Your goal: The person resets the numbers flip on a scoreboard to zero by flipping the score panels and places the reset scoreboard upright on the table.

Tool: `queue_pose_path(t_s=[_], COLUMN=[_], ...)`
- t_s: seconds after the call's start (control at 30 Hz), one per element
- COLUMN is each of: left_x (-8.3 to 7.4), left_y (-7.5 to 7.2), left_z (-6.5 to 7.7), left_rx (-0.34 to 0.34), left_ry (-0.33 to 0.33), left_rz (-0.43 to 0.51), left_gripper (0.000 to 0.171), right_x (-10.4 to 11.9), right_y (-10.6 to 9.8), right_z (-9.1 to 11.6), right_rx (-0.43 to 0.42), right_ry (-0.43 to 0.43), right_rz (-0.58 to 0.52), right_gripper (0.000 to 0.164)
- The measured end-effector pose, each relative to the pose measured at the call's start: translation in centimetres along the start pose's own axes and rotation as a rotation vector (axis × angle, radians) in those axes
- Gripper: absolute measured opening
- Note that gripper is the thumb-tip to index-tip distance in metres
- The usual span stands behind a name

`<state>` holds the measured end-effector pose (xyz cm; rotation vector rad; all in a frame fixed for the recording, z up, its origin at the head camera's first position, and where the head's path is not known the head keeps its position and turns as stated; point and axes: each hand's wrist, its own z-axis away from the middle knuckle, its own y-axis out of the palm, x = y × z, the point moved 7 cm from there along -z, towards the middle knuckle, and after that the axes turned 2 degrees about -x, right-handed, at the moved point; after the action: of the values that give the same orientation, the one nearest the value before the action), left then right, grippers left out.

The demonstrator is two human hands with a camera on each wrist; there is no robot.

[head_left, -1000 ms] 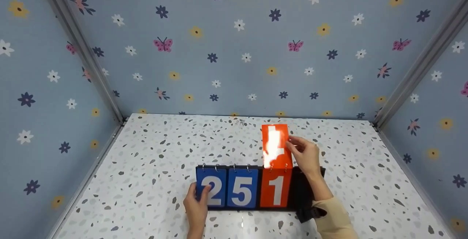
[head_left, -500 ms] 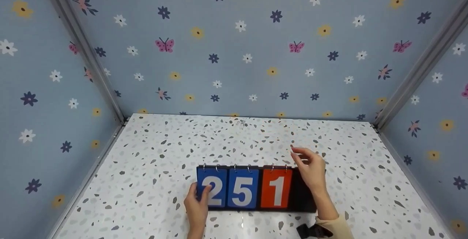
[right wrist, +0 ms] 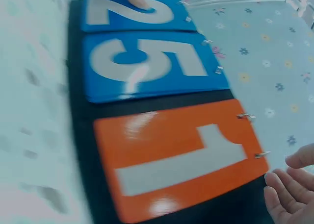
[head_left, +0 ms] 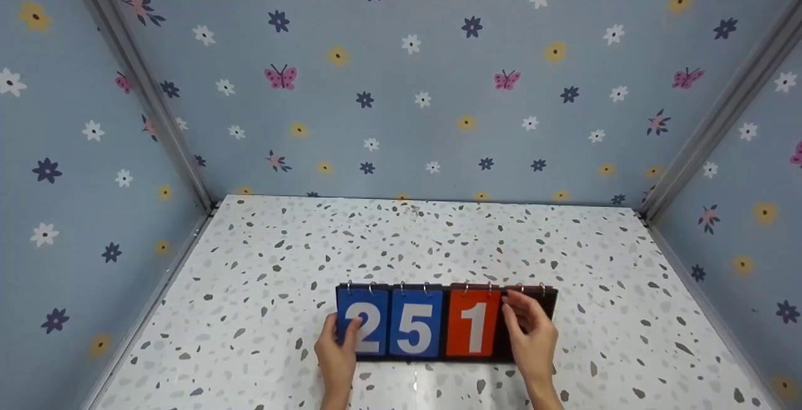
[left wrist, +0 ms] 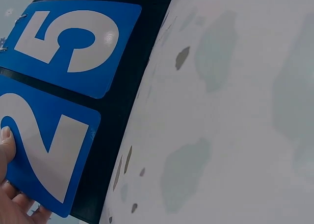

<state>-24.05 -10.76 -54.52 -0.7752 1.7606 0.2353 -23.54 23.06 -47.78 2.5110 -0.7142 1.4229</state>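
Observation:
A flip scoreboard [head_left: 445, 328] with a black backing stands on the tabletop, showing a blue 2 card [head_left: 346, 302], a blue 5 card [head_left: 415, 297] and a red 1 card [head_left: 460, 341]. The fourth place, at the right end, shows black, with a thin reddish edge along its rings. My left hand [head_left: 336, 355] grips the left end, thumb over the 2 card and fingers behind it. Over the black fourth place is my right hand [head_left: 534, 338], its fingers loosely bent and nothing between them. In the right wrist view these fingertips [right wrist: 271, 177] lie beside the red card's ringed corner.
The scoreboard rests near the front of a white speckled tabletop [head_left: 301, 247]. Blue flowered panels [head_left: 401, 96] rise behind it and on both sides, with grey metal posts [head_left: 138, 78] at the corners.
A raised red card has gone over behind the scoreboard, out of sight. My right hand has let go of it and come down over the black fourth place. The left hand stays put.

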Motion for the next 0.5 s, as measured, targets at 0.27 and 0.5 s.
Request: queue_pose_path(t_s=[0.27, 0.5], left_x=[0.1, 0.3], left_y=[0.0, 0.2], left_z=[-0.1, 0.0], left_rx=[0.010, 0.029], left_ry=[-0.019, -0.038], left_rz=[0.015, 0.009], left_gripper=[0.021, 0.023], right_x=[-0.6, -1.9], right_y=[0.1, 0.4], right_z=[3.0, 4.2], right_rx=[-0.020, 0.003], right_ry=[0.174, 0.244], right_rz=[0.116, 0.142], right_gripper=[0.027, 0.029])
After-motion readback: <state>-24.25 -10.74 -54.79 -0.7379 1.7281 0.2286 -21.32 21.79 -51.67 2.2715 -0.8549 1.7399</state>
